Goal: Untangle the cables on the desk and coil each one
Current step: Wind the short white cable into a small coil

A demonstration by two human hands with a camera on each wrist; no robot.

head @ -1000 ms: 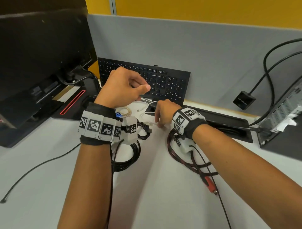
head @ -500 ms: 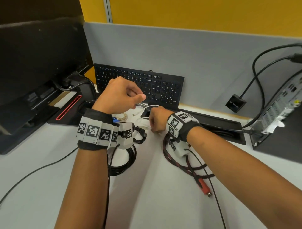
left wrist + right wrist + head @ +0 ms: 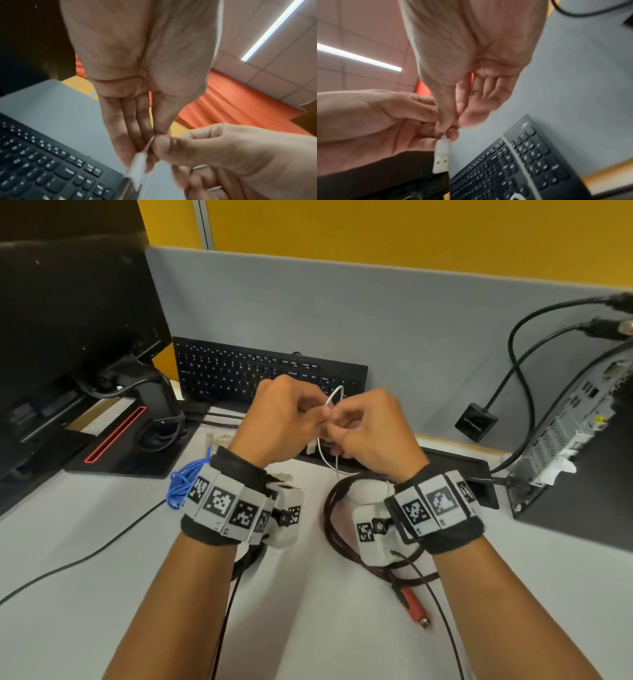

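Observation:
Both hands are raised above the desk and meet on a thin white USB cable (image 3: 333,400). My left hand (image 3: 291,419) pinches the white cable (image 3: 148,144) between thumb and fingers, and my right hand (image 3: 363,426) pinches it close beside. A small loop stands up between the hands, and the rest hangs to the desk. The cable's white USB plug (image 3: 441,155) dangles just below the pinching fingers. A blue cable bundle (image 3: 183,482) lies at the left wrist. A dark red braided cable (image 3: 337,529) with a red plug (image 3: 412,606) lies coiled under the right wrist.
A black keyboard (image 3: 239,371) leans against the grey partition behind the hands. A monitor base (image 3: 130,440) stands left, a computer case (image 3: 579,440) with black leads right. A black cable tray slot (image 3: 455,470) runs behind the right hand. A thin black wire (image 3: 82,558) crosses the desk at left.
Both hands rose from the desk and came together, lifting the white cable into a loop. The right hand left the desk surface. The blue bundle now shows.

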